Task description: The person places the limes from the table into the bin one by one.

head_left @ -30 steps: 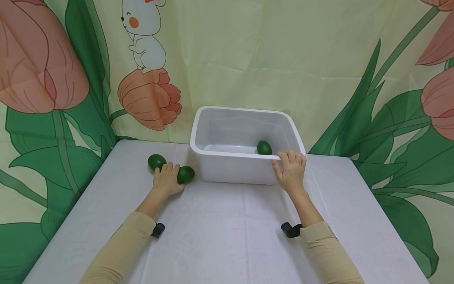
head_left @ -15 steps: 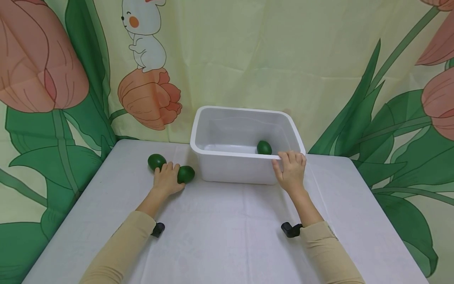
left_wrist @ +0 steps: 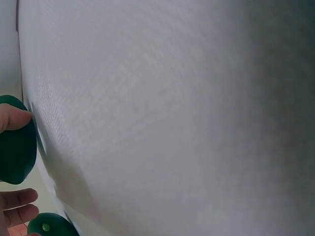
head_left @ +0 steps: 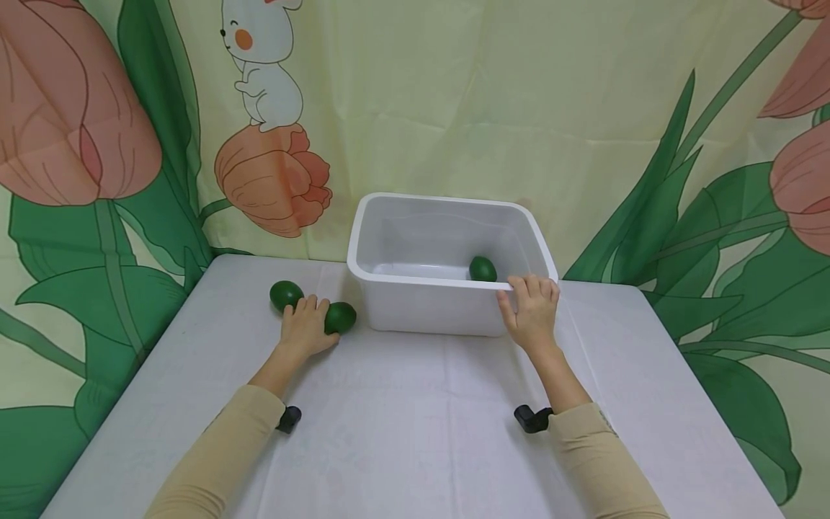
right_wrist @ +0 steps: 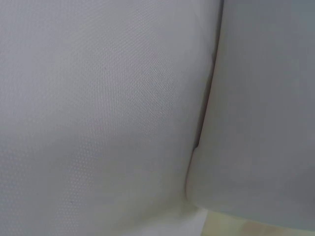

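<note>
My left hand [head_left: 305, 330] is low over the table, its thumb and index finger against a dark green avocado [head_left: 341, 318]. In the left wrist view the thumb [left_wrist: 14, 118] presses on this avocado [left_wrist: 17, 152], while other fingers extend beside it towards a second one with a pale stem button [left_wrist: 51, 225]. That second avocado [head_left: 285, 295] lies just beyond the fingertips in the head view. My right hand [head_left: 534, 311] grips the front rim of a white plastic bin [head_left: 428, 306], fingers hooked over it near the right corner. Inside the bin lies another avocado [head_left: 483, 269].
A white cloth covers the table [head_left: 402, 425]. Behind the bin hangs a printed curtain [head_left: 454, 101] with tulips and a rabbit. Black wrist devices [head_left: 532, 419] show beside both sleeves.
</note>
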The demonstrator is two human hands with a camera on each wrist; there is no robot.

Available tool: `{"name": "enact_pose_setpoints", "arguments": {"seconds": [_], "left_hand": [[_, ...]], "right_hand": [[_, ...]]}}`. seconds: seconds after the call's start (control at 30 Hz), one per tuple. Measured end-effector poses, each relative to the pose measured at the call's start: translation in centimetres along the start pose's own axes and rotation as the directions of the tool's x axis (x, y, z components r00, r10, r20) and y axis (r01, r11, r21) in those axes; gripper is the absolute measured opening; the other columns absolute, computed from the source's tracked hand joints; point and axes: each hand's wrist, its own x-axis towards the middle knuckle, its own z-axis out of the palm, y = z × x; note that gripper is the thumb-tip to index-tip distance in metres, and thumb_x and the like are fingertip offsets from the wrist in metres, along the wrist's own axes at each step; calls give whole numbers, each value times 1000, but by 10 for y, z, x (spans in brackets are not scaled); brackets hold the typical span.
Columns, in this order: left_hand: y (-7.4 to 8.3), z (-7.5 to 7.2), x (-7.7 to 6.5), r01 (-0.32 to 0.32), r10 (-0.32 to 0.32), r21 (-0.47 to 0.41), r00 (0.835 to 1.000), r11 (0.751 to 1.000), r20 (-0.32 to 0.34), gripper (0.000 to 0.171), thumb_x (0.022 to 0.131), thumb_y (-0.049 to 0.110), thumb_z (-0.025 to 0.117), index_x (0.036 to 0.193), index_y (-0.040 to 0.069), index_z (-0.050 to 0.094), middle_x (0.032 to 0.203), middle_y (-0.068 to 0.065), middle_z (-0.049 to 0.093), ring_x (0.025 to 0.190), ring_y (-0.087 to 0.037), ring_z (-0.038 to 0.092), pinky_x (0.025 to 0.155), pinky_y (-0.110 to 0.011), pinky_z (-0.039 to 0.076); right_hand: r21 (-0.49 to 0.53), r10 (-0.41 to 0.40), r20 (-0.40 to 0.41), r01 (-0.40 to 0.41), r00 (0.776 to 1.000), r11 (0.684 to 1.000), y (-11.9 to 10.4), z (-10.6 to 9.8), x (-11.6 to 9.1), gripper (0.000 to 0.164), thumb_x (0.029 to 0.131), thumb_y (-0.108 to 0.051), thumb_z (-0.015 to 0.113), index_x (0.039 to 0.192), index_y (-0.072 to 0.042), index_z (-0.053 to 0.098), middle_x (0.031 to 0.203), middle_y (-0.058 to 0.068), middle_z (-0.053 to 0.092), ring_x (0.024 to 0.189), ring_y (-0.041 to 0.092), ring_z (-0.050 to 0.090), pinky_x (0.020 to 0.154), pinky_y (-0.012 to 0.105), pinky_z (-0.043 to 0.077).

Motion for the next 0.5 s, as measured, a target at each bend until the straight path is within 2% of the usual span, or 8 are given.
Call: {"name": "enact_pose_setpoints", "arguments": {"seconds": [0.5], "left_hand": [[0,0,0,10,-9,1,1000,1000,-11,70,73,46,70,124,3,48,105,-16,47,100,-33,43,83,-50,32]], "right_hand": [[8,13,4,-13,1000,1000,0,1,-1,47,94,-46,36,92,-2,53,86,16,47,81,35,38,78,51,25]]}}
